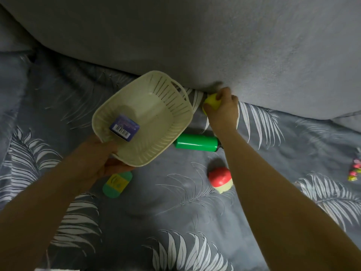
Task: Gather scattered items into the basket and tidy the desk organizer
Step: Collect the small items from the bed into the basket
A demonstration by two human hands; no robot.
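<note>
Fingers of my right hand (222, 108) curl round the yellow ball (212, 102); basket (172, 122), gripped by my left hand (101, 161), lies just left of them.

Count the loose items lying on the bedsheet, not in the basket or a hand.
4: green cylinder beside the basket, red-capped piece, green-yellow case, small beads far right. More may be hidden.

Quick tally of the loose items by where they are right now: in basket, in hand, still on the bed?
In the basket: 1, the purple box
In the right hand: 1, the yellow ball
On the bedsheet: 4, the green cylinder, red and yellow ball, green and yellow case, and small colourful cluster at the right edge
Total: 6
</note>
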